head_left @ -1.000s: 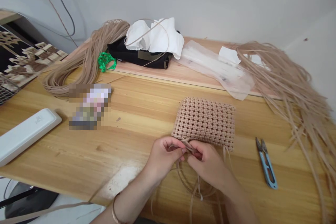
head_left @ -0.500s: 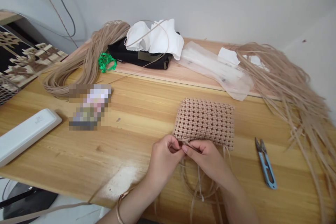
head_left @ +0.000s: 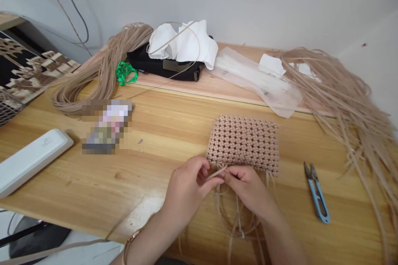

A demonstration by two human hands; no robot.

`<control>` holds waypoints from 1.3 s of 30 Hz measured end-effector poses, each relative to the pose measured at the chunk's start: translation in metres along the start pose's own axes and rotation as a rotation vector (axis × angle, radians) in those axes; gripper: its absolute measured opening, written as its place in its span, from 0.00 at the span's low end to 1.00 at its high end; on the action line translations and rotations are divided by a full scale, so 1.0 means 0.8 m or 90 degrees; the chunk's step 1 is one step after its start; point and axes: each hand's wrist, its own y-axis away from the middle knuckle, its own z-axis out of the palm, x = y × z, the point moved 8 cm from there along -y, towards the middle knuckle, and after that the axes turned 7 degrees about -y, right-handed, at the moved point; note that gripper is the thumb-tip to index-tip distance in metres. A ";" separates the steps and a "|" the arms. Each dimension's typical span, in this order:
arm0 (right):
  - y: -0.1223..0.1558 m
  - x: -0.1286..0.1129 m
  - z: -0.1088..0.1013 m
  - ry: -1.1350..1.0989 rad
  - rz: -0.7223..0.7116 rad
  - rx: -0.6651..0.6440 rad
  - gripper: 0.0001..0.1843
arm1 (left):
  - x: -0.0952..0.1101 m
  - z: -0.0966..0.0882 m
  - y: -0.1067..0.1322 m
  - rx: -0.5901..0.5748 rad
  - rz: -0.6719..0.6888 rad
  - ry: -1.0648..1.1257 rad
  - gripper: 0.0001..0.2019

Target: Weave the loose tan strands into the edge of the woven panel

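Observation:
A tan woven piece (head_left: pixel 244 140), knotted from flat cord, lies on the wooden table in front of me. Along its near edge, my left hand (head_left: pixel 189 182) pinches a thin tan cord strip (head_left: pixel 217 171) between thumb and fingers. Close beside it, my right hand (head_left: pixel 248 186) is closed at the same edge, with its fingertips on a cord there. Loose cord ends (head_left: pixel 231 227) hang in loops below the hands, one carrying a small white tie. What lies under the right fingers is partly hidden.
Blue-handled thread snips (head_left: pixel 317 194) lie right of the woven piece. Long tan strips (head_left: pixel 351 103) spread over the right side; another bundle (head_left: pixel 102 74) lies at the back left. A black pouch (head_left: pixel 161 66), white case (head_left: pixel 34 161), plastic sleeve (head_left: pixel 255 80) and blurred phone-like object (head_left: pixel 107 126) are around.
My left hand has drawn slightly left and turned, with the strip now showing stretched between the two hands. My right hand stays nearly in place at the edge.

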 end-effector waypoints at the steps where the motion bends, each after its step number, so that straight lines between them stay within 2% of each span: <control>1: 0.000 -0.001 0.000 -0.004 -0.006 -0.001 0.17 | 0.009 -0.005 0.002 0.018 0.019 -0.057 0.10; 6: 0.000 -0.009 0.003 -0.031 -0.038 0.012 0.17 | 0.058 -0.013 0.008 0.062 0.089 -0.293 0.03; 9: 0.000 -0.012 0.004 -0.061 -0.048 0.031 0.17 | 0.084 -0.002 0.006 0.034 0.139 -0.378 0.08; 12: -0.001 -0.014 0.006 -0.084 -0.051 0.039 0.17 | 0.094 0.014 -0.001 -0.016 0.128 -0.427 0.10; 14: 0.000 -0.014 0.007 -0.089 -0.045 0.040 0.16 | 0.092 0.021 -0.005 -0.022 0.089 -0.446 0.10; 17: 0.000 -0.012 0.007 -0.099 -0.034 0.041 0.14 | 0.090 0.026 -0.010 0.012 0.047 -0.462 0.11; 22: -0.001 -0.008 0.008 -0.122 -0.042 0.034 0.15 | 0.085 0.032 -0.016 0.035 0.086 -0.448 0.12; 25: 0.000 -0.004 0.004 -0.125 -0.036 0.040 0.17 | 0.072 0.027 -0.018 0.037 0.093 -0.387 0.10; 31: -0.001 -0.002 0.007 -0.143 -0.026 0.032 0.19 | 0.041 0.007 -0.011 0.114 0.076 -0.259 0.04; 35: -0.002 -0.002 0.007 -0.134 -0.036 0.046 0.19 | 0.033 0.006 -0.007 0.137 0.071 -0.256 0.13; 39: -0.003 0.002 0.004 -0.107 -0.036 0.059 0.19 | 0.027 0.005 -0.010 0.105 0.050 -0.183 0.17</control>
